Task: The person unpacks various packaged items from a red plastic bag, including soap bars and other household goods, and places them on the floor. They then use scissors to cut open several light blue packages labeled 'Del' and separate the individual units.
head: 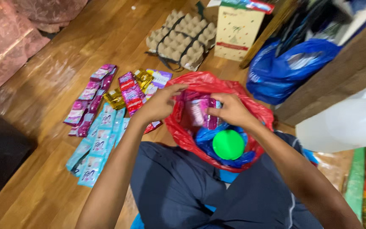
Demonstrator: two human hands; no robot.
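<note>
Head view: sachet strips [102, 123] lie beside red bag [257, 111].

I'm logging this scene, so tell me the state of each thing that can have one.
Red plastic bag: open, mouth spread.
Left hand: gripping the bag's rim.
Right hand: pinching pink sachets inside the bag.
Green lid: lying in the bag.
Sachet strips: laid out on the floor.
Egg trays: stacked, strapped.

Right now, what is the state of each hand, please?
Left hand: closed on the rim of the red bag.
Right hand: closed on pink sachets inside the bag.
</note>
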